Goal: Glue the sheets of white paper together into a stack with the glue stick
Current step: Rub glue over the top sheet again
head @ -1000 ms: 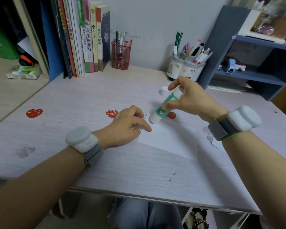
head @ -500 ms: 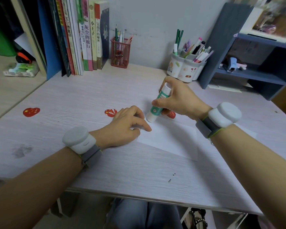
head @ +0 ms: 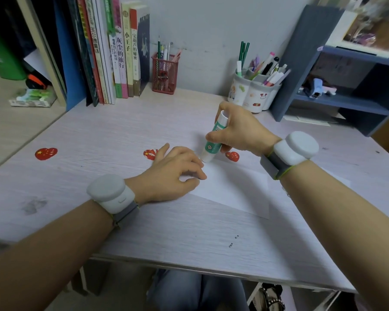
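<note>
While the left hand (head: 175, 173) pins the white paper (head: 231, 189) at centre frame with curled fingers, the right hand (head: 238, 131) grips the glue stick (head: 213, 140), tip down at its far corner.

bare forearms, white wrist devices (head: 110, 193) on grey straps, jeans (head: 198, 290)

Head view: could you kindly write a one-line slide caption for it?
Right hand presses a glue stick onto a white sheet that the left hand holds down.
</note>
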### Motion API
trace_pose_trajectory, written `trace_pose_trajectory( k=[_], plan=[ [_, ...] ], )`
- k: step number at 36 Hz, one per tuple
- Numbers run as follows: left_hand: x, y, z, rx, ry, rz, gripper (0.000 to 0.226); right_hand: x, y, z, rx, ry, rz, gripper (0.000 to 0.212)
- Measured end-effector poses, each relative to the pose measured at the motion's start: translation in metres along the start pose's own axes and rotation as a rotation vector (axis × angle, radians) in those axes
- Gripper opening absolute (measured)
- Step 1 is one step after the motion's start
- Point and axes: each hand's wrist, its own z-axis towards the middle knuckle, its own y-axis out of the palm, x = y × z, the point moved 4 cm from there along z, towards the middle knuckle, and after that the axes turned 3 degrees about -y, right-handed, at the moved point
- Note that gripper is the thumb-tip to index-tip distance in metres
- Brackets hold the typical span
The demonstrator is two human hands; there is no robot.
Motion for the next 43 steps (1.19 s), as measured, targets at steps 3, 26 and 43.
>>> trace_pose_trajectory(
  k=[3,26,43],
  plan=[
    [0.003,-0.002,-0.001,-0.018,-0.008,0.032,0.040,0.002,-0.005,-0.004,-0.011,0.009,-0.014,0.032],
    [0.028,0.005,0.013,0.007,-0.082,0.402,0.045,0.031,-0.034,-0.036,0.008,0.120,-0.030,0.033],
    [0.041,0.005,0.022,0.020,-0.128,0.458,0.039,0.054,-0.056,-0.063,0.046,0.167,-0.067,0.037]
  ],
)
